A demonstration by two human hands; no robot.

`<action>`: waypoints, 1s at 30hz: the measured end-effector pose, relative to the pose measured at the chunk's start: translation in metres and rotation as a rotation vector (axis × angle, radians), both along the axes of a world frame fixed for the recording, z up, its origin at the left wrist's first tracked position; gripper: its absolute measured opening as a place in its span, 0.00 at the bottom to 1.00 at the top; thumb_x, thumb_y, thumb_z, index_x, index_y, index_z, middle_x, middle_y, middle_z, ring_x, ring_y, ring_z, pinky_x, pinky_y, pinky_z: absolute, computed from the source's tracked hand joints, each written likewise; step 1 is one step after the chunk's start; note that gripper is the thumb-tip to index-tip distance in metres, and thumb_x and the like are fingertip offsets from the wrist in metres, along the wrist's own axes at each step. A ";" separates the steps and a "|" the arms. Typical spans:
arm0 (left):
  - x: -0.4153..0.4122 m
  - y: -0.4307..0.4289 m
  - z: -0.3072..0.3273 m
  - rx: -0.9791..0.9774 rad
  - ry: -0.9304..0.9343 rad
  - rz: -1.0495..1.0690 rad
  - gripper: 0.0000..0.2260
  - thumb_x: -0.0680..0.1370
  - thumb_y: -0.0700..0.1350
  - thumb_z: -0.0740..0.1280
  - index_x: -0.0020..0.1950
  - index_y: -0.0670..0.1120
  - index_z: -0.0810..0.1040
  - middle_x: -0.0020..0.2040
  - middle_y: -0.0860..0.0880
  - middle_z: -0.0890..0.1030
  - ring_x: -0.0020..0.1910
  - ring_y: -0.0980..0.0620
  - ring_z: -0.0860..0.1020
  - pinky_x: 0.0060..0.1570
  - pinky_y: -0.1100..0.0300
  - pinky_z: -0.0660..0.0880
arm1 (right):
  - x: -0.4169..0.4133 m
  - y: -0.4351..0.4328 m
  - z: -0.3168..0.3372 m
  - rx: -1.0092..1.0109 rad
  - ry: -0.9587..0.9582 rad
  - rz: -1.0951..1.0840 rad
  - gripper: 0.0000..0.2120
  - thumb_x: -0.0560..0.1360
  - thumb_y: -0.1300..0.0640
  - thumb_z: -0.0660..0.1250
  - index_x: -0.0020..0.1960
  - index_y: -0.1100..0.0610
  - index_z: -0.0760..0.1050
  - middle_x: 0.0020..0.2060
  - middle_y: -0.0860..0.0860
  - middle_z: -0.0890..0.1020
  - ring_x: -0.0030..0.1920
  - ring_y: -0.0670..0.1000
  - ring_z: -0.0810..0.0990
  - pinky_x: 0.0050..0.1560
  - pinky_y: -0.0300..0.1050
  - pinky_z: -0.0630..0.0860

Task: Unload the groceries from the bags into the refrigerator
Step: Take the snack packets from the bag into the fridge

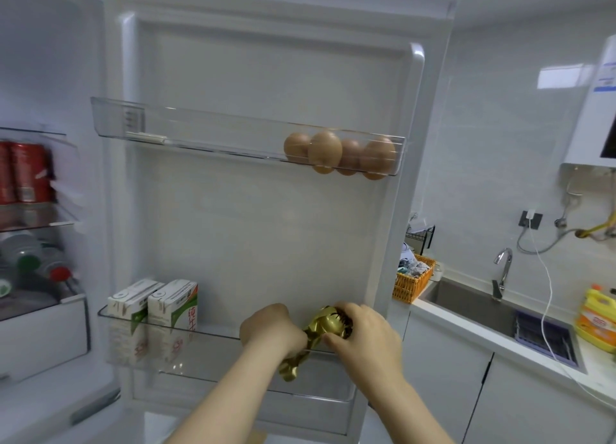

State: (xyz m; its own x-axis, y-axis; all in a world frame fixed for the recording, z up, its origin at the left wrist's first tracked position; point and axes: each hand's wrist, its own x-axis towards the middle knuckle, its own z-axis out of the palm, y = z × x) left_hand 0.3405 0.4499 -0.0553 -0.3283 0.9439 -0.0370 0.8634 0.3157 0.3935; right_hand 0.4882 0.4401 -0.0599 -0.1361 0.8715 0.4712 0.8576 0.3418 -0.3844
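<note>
Both hands hold the gold foil package at the refrigerator's lower door shelf, to the right of the two milk cartons. The left hand wraps round its middle and the right hand curls over its upper end. The package's long axis slants from upper right to lower left across the shelf rim. It probably needs tipping upright, then lowering in.

Bright, even, cool light; the refrigerator door is sharp. Left of it the red cans are blurred; right of it the wall tiles carry pale glare and bow.
</note>
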 end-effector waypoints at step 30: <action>-0.005 -0.037 -0.002 0.243 -0.048 -0.026 0.14 0.69 0.50 0.70 0.54 0.54 0.77 0.52 0.56 0.79 0.51 0.53 0.77 0.42 0.63 0.69 | 0.001 -0.019 0.002 -0.037 -0.049 0.051 0.20 0.69 0.48 0.70 0.60 0.46 0.78 0.48 0.42 0.83 0.54 0.47 0.75 0.48 0.41 0.72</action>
